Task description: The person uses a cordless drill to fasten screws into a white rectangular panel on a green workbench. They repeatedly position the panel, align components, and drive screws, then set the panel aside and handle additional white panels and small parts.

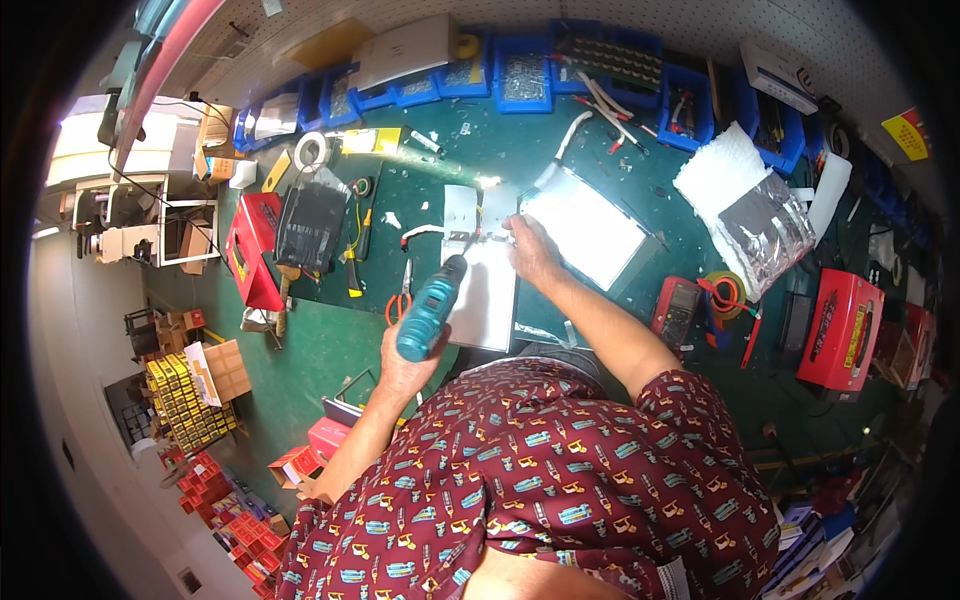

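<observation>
My left hand [402, 368] is wrapped round a teal cordless drill [434, 305]. Its tip points away from me and meets the far edge of a white flat panel [485, 300], where small metal parts and wires sit. My right hand [533, 252] is closed at the panel's far right corner, fingertips pressed together; what they pinch is too small to make out. Beyond that edge stand two thin silvery plates, the left plate [460, 207] and the right plate [496, 208]. A second white panel [585, 230] lies to the right of my right hand.
Scissors [401, 292] with orange handles and a yellow-black cutter [353, 272] lie left of the drill. A red multimeter [677, 303] and foil-and-foam packaging [755, 215] are to the right. Blue bins [523, 75] line the bench's back; a red box [255, 250] stands left.
</observation>
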Demonstrator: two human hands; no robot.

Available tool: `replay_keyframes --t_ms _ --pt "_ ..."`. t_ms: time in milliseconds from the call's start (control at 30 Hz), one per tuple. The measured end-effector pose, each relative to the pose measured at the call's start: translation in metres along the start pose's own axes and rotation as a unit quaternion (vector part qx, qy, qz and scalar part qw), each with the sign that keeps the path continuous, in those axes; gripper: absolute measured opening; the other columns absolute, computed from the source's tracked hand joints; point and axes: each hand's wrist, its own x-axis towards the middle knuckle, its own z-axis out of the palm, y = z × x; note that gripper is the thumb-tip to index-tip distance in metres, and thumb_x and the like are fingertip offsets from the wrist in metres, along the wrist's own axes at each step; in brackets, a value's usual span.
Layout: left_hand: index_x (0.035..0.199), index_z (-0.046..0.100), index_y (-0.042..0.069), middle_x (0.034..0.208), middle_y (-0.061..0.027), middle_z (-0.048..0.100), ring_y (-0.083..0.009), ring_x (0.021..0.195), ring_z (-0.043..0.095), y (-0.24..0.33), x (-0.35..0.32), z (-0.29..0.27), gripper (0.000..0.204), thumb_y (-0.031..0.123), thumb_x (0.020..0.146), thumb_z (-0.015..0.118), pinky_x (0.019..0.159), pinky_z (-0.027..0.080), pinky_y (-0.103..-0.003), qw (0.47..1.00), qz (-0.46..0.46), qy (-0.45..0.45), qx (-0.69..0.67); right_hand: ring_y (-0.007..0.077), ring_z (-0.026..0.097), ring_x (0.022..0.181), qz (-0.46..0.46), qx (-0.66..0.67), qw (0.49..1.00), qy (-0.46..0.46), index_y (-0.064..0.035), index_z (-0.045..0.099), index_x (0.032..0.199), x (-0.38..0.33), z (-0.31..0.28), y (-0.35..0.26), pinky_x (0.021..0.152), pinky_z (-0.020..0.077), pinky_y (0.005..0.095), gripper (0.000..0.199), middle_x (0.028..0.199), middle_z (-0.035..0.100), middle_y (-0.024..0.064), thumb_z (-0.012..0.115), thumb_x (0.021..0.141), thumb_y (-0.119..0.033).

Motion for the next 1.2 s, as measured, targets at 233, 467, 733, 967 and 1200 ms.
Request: replay_keyframes --t_ms 233,467,733,967,1200 --pt "0.111 0.066 0.000 0.091 -0.0148 0.074 -0.0237 0.085 0.073 -0.045 0.013 -0.027 0.034 0.014 0.083 0.079 0.077 0.055 -0.033 0.996 0.033 0.055 -0.058 0.0347 0.062 0.099 -0.021 -0.094 0.995 -0.022 -0.0078 0.064 0.095 0.001 0.002 -0.005 0.084 0.0512 0.0480 0.016 0.101 0.061 0.0134 0.070 0.085 -0.018" --pt "0.109 0.067 0.001 0.092 -0.0150 0.074 -0.0273 0.086 0.074 -0.071 0.020 -0.037 0.034 0.014 0.081 0.080 0.077 0.056 -0.036 0.987 0.086 0.017 -0.134 0.0367 0.061 0.105 0.001 -0.106 0.994 -0.030 -0.0038 0.067 0.104 -0.001 -0.005 -0.012 0.092 0.0508 0.0450 0.021 0.105 0.062 0.0170 0.065 0.084 -0.010" --pt "0.110 0.067 0.003 0.095 -0.0145 0.072 -0.0299 0.084 0.071 -0.058 0.021 -0.028 0.032 0.011 0.081 0.078 0.080 0.055 -0.036 0.989 0.124 -0.052 -0.061 0.0372 0.061 0.111 0.063 -0.204 0.963 -0.166 -0.0032 0.067 0.107 0.025 -0.019 -0.036 0.096 0.0498 0.0452 0.026 0.112 0.065 0.0182 0.059 0.082 -0.003" --pt "0.107 0.064 0.007 0.090 -0.0160 0.072 -0.0349 0.084 0.071 -0.032 0.016 -0.008 0.034 0.024 0.081 0.079 0.076 0.056 -0.040 0.995 0.060 -0.082 -0.010 0.0339 0.062 0.116 0.114 -0.214 0.924 -0.295 -0.0052 0.070 0.105 0.055 -0.020 -0.030 0.096 0.0513 0.0434 0.024 0.117 0.066 0.0180 0.064 0.083 -0.013" --pt "0.106 0.064 0.007 0.085 -0.0196 0.071 -0.0387 0.081 0.071 -0.013 0.016 0.014 0.032 0.024 0.082 0.078 0.072 0.056 -0.043 0.996 0.049 -0.068 0.015 0.0358 0.066 0.109 0.090 -0.171 0.927 -0.320 -0.0020 0.071 0.103 0.063 -0.007 0.007 0.093 0.0537 0.0436 0.026 0.110 0.069 0.0209 0.070 0.079 -0.013"
